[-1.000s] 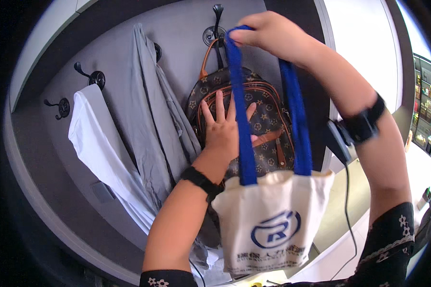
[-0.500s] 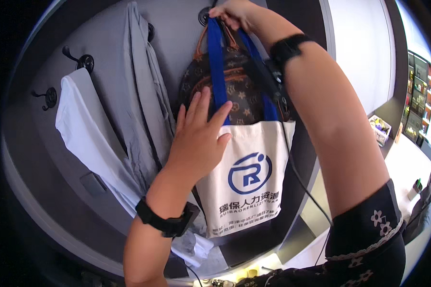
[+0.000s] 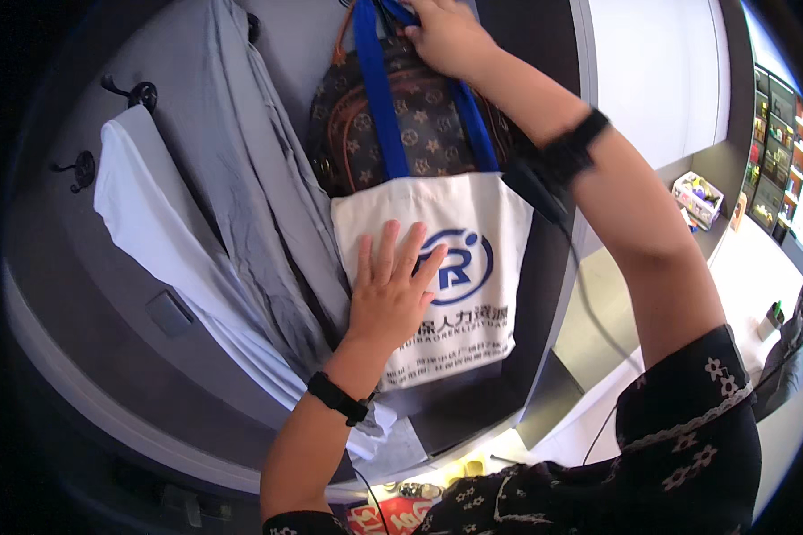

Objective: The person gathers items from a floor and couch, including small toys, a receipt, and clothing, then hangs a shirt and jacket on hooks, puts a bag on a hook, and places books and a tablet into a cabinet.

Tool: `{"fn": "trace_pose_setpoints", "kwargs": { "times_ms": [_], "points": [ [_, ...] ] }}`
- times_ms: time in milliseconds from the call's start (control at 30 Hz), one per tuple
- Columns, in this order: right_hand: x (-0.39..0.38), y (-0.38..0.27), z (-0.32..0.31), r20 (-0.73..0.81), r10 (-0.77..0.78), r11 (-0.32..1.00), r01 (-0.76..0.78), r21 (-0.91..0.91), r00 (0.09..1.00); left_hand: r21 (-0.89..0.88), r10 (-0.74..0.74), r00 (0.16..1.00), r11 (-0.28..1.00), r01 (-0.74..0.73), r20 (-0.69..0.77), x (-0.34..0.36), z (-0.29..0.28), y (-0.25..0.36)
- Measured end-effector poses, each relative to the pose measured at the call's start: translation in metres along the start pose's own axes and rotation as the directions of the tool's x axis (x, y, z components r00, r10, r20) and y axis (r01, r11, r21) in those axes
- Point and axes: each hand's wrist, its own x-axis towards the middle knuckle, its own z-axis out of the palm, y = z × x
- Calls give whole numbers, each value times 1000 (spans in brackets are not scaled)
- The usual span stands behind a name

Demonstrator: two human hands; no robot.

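A cream canvas tote bag (image 3: pixel 500 223) with blue print hangs against the grey wall panel, in front of a brown patterned backpack (image 3: pixel 424 125) with tan trim. Its blue straps (image 3: pixel 379 98) run up over the backpack. At the picture's upper edge, my right hand (image 3: pixel 446 37) is closed around the top of a blue strap; the fingertips are partly hidden. My left hand (image 3: pixel 393 290) lies flat on the tote's front with its fingers spread, covering part of the print. The hook above the bags is out of the picture.
Left of the bags hang a grey garment (image 3: pixel 259 169) and a white garment (image 3: pixel 152 205). Black hooks (image 3: pixel 141 94) stick out from the panel. White cabinet doors (image 3: pixel 656 80) stand to the right, with a small box of things (image 3: pixel 698 198) on a ledge. A dark cable (image 3: pixel 589 299) dangles beside my right arm.
My left hand has slid down from the backpack and strap onto the tote's front. The view has tilted down, so bags and garments sit higher in it. My right hand stays at the strap tops.
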Motion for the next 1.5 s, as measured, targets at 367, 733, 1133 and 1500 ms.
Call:
{"fn": "trace_pose_setpoints", "kwargs": {
  "times_ms": [367,733,1133,1500],
  "points": [
    [-281,-79,-109,600,46,998,-59,2,799,217,-5,1000,976,11,-27,-41,81,24],
    [-459,-144,-148,860,194,974,-199,-110,472,221,29,948,970,-104,318,-118,145,85],
    [-556,-158,-300,859,139,654,-606,-453,-492,168,-42,851,984,-55,524,-120,187,153],
    [-676,-66,-632,245,490,203,-164,-965,-837,-138,-119,719,948,288,685,-87,169,241]
  ]
}}
